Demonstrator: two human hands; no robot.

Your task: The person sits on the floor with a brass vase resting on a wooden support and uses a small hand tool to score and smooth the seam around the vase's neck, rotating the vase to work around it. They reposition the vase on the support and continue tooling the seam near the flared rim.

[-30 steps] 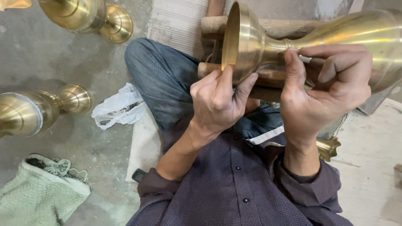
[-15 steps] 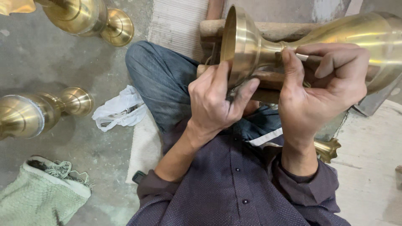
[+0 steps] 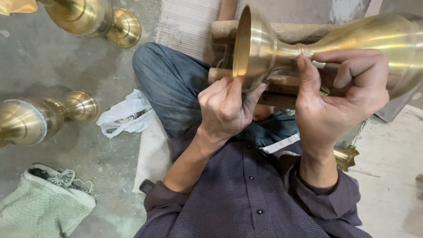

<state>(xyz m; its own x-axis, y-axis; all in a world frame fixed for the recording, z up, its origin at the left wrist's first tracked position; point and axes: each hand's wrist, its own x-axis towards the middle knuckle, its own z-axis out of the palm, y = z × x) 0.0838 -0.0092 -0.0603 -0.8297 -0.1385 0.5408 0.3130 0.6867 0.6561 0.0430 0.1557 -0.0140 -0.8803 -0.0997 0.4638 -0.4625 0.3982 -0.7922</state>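
A large brass vase (image 3: 352, 39) lies on its side across a wooden frame (image 3: 282, 33), its round foot pointing left. My left hand (image 3: 227, 110) grips the rim of that foot from below, thumb and fingers closed on the edge. My right hand (image 3: 339, 101) rests over the narrow neck of the vase and pinches a thin metal tool (image 3: 319, 64) against the brass. My legs in blue jeans (image 3: 172, 83) sit folded under the vase.
Another brass vase (image 3: 39, 119) lies on the concrete floor at the left, and a third brass vase (image 3: 92, 17) at the top left. A white rag (image 3: 125, 117) and a green cloth bag (image 3: 44, 207) lie near my knee. A woven mat (image 3: 189, 22) runs under me.
The vase has shifted slightly left and my left hand has slid along the foot's rim. My right hand keeps the tool at the neck.
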